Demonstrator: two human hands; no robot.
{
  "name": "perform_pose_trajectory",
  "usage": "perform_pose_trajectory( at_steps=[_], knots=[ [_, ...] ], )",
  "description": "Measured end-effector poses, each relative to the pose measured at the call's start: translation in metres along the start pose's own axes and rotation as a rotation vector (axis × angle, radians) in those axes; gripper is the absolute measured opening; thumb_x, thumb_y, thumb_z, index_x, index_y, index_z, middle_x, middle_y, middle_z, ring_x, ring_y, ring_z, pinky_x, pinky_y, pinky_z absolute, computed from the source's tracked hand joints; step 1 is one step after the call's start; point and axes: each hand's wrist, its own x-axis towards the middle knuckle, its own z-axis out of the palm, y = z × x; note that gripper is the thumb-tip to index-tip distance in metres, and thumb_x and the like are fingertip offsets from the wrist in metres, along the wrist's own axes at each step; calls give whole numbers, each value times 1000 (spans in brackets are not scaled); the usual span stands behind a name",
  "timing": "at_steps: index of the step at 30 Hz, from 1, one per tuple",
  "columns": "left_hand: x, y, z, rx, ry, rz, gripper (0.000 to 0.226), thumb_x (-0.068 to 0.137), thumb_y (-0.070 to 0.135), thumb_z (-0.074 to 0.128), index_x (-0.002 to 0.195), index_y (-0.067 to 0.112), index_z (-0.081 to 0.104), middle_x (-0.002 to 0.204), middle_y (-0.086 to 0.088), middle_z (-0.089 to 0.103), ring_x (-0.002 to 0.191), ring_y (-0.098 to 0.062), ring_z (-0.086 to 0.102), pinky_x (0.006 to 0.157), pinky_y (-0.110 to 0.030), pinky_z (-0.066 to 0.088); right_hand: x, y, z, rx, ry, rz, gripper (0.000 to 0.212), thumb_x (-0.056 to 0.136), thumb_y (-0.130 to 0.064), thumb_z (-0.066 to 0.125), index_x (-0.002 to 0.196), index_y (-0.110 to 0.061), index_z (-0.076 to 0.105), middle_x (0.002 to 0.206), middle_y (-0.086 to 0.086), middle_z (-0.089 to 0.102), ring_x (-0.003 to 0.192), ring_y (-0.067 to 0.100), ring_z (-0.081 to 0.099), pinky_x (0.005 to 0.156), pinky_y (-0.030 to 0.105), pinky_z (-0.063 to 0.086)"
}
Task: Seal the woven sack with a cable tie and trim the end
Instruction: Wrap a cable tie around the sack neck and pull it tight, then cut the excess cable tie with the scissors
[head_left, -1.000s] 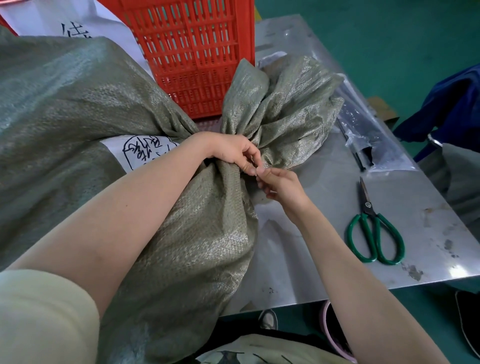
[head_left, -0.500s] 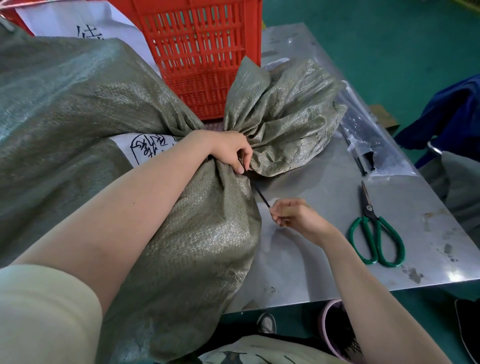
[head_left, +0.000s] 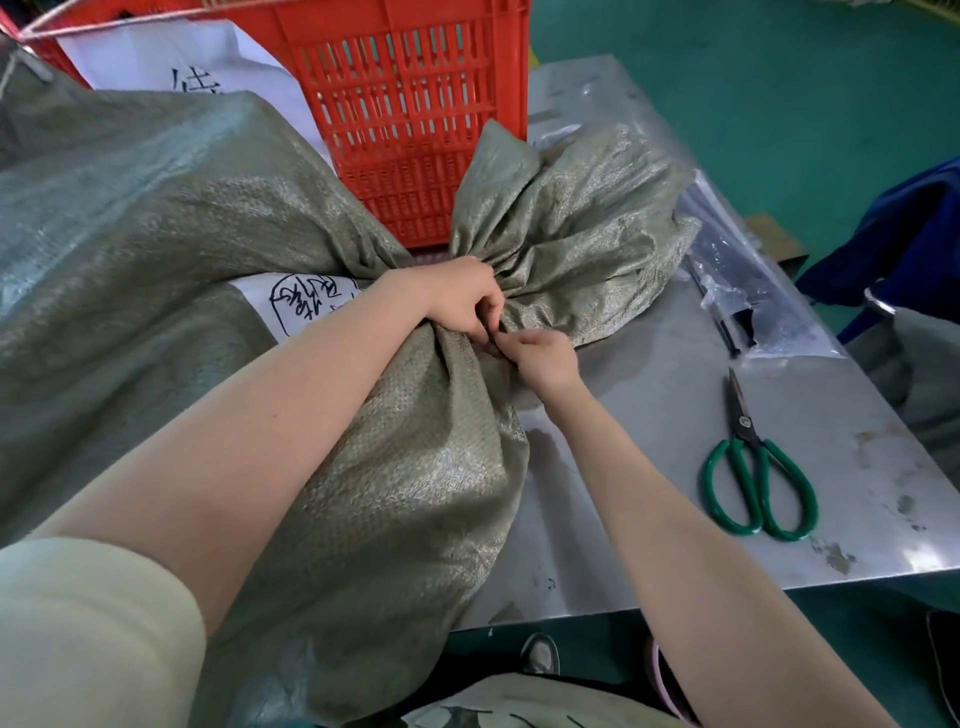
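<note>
left hand (head_left: 462, 299) clenched on soft, crumpling woven sack (head_left: 415, 467) neck; right hand (head_left: 545, 358) pinching there, contents unclear.

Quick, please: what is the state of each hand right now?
Left hand: closed, its grip on the gathered neck of the grey-green woven plastic sack.
Right hand: fingers pinched at the same neck; what they hold cannot be told.
</note>
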Motion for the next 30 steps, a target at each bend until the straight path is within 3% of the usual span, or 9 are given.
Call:
perform_pose_trajectory(
  at_steps=[2,4,7,11,19,24,27,30],
  knots=[
    [-4,0,-1,152,86,3,23,73,36,74,93,24,74,106,-3,56,110,-22,43,95,-34,33,-1,4,-3,-102,8,39,22,87,-21,59,70,-12,71,63,1,56,79,15,51,70,23,38],
    [-7,0,-3,237,125,-5,21,73,36,73,92,26,73,110,-2,55,114,-23,40,95,-34,31,-4,9,-8,-164,7,76,30,86,-19,56,56,-17,63,56,-2,53,77,16,52,59,21,39],
    [-8,0,-5,293,110,-45,20,74,36,72,92,29,72,113,-2,55,114,-24,41,94,-35,31,-10,16,-15,-194,6,82,24,85,-18,55,66,-14,69,55,-3,53,76,16,52,58,20,38],
    [-3,2,-4,372,75,-118,20,73,39,72,90,28,72,111,0,59,115,-23,43,92,-34,31,-16,25,-25,-258,9,73,36,87,-19,54,51,-25,56,54,-4,54,76,15,51,58,16,37],
    [3,3,2,433,54,-216,12,76,30,69,88,28,71,111,0,64,116,-24,46,94,-34,32,-23,30,-34,-279,-8,84,38,90,-21,52,52,-24,55,54,-4,53,56,6,45,54,16,37],
    [-3,9,-1,625,-10,-21,20,81,24,60,99,26,68,114,-4,61,115,-24,50,95,-34,34,-29,35,-37,-207,30,114,23,90,-20,53,73,-15,68,56,-3,56,57,9,47,54,17,38],
    [0,29,7,685,-101,132,27,78,21,58,104,25,64,112,-2,65,109,-24,58,88,-33,40,-32,45,-48,-197,129,159,23,87,-17,54,84,-2,71,72,10,65,67,20,51,59,27,43],
    [9,65,17,612,-213,241,32,79,13,54,108,24,62,116,-4,64,108,-26,60,84,-34,47,-38,60,-66,-259,291,178,22,83,-12,50,80,3,65,86,23,66,76,26,52,67,29,42]
  ],
)
